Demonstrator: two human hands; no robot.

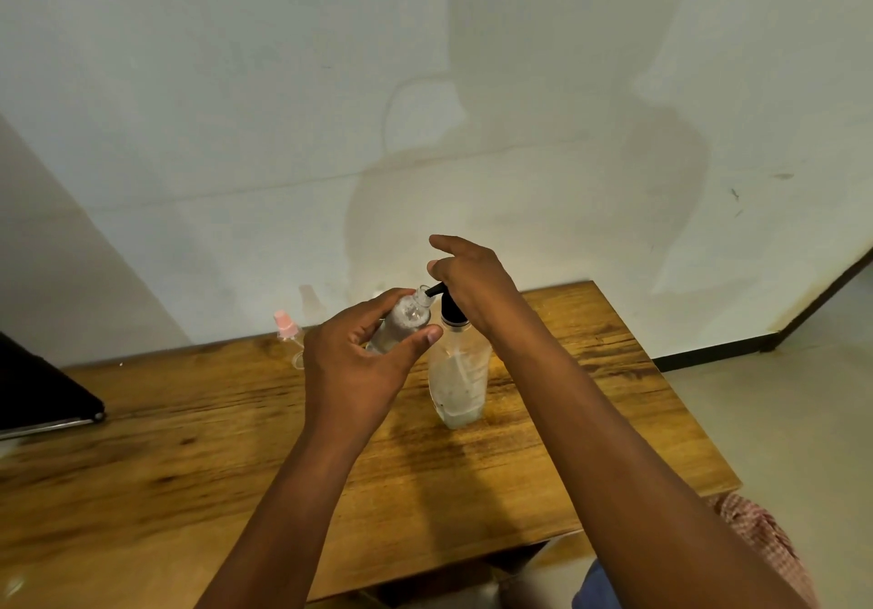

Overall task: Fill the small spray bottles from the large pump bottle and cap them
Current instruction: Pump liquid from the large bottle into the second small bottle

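My left hand [359,353] grips a small clear spray bottle [404,320], uncapped and tilted, with its open mouth at the black nozzle of the pump. The large clear pump bottle [458,377] stands upright on the wooden table [189,443], with only a little liquid at its bottom. My right hand [472,278] lies on top of the black pump head [451,308], fingers loosely bent over it, the index finger raised. A second small bottle with a pink cap [286,325] stands at the table's far edge, to the left of my hands.
A dark flat object [42,386] lies on the table at the left edge of the view. A pale wall rises right behind the table. The table's right edge drops to a tiled floor [779,419]. Checked cloth [765,542] shows at the lower right.
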